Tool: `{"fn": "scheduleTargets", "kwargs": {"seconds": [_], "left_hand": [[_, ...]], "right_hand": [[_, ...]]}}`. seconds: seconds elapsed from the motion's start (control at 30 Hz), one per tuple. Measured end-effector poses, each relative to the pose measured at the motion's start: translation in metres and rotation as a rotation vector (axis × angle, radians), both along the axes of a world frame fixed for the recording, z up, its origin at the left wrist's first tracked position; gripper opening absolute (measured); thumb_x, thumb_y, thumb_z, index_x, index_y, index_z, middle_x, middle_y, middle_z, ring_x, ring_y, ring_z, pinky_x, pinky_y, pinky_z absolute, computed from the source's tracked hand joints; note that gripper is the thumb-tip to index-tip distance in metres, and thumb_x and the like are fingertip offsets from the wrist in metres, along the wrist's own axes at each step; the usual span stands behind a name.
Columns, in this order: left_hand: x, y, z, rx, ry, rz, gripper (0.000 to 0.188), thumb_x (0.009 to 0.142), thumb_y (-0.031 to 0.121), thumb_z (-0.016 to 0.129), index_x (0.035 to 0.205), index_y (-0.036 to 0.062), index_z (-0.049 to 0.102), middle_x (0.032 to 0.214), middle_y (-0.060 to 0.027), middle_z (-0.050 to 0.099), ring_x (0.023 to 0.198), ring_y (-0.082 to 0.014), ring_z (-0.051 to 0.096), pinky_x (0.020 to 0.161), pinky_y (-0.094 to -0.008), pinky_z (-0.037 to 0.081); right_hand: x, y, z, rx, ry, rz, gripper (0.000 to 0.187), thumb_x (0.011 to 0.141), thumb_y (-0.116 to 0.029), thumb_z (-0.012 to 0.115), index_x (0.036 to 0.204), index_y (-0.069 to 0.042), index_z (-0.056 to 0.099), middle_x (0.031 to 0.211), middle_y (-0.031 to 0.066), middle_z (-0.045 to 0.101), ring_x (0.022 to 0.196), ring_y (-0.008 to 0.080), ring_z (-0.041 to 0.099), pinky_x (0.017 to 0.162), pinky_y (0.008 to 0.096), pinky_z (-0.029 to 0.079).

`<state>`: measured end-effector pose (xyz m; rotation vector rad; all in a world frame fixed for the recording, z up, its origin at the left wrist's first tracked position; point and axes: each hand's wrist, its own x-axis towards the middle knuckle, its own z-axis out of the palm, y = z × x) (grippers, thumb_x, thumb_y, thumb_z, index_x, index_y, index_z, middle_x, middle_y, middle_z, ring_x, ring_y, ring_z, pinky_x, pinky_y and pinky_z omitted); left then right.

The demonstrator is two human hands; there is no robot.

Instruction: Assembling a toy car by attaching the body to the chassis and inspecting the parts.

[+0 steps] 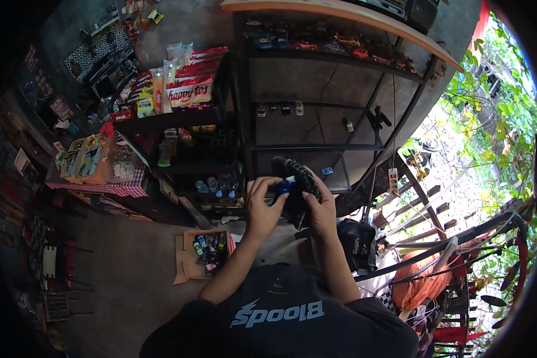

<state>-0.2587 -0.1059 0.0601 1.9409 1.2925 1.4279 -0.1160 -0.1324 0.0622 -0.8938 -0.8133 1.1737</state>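
An open brown cardboard box of small toy cars sits on the floor at the left. The left hand pinches one small blue toy car with bent fingers. The right hand curls around one black bumpy wheel-like part, touching the car, before the dark metal shelf.

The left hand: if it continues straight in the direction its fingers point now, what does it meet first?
The left hand points toward the small blue toy car that both hands hold, so it meets that at once; its fingertips already touch it. Beyond lies the right hand, though depth is unclear.
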Motion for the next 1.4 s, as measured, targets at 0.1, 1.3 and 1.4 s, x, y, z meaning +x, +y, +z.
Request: {"fn": "scheduleTargets", "kwargs": {"seconds": [0.1,1.3,1.4], "left_hand": [[0.006,0.008,-0.006,-0.126,-0.225,-0.056,0.034,0.073,-0.001,0.075,0.105,0.002,0.062,0.101,-0.0106,0.064,0.1,-0.0267,0.062,0.088,-0.0348,0.047],[0.046,-0.002,-0.048,-0.536,-0.324,-0.189,0.036,0.08,-0.011,0.064,0.114,-0.0035,0.053,0.108,-0.01,0.062,0.1,-0.0131,0.062,0.085,-0.0277,0.052],[0.03,-0.004,-0.076,-0.261,-0.004,0.051,0.047,0.079,-0.011,0.06,0.125,-0.0038,0.052,0.117,-0.0142,0.062,0.109,-0.0153,0.061,0.091,-0.0289,0.05]], "right_hand": [[0.002,0.004,0.003,0.134,-0.305,0.029,0.053,0.088,0.0,0.053,0.14,0.003,0.046,0.139,0.0125,0.052,0.127,0.0185,0.049,0.109,0.0307,0.033],[0.051,-0.009,-0.033,0.385,-0.875,0.11,0.073,0.075,0.019,0.043,0.145,0.0,0.035,0.149,0.0222,0.038,0.143,0.0348,0.031,0.117,0.0415,0.024],[0.037,-0.005,-0.024,0.476,-0.92,0.224,0.073,0.074,0.018,0.045,0.144,0.0,0.037,0.149,0.0218,0.039,0.142,0.0354,0.032,0.117,0.0413,0.025]]}}
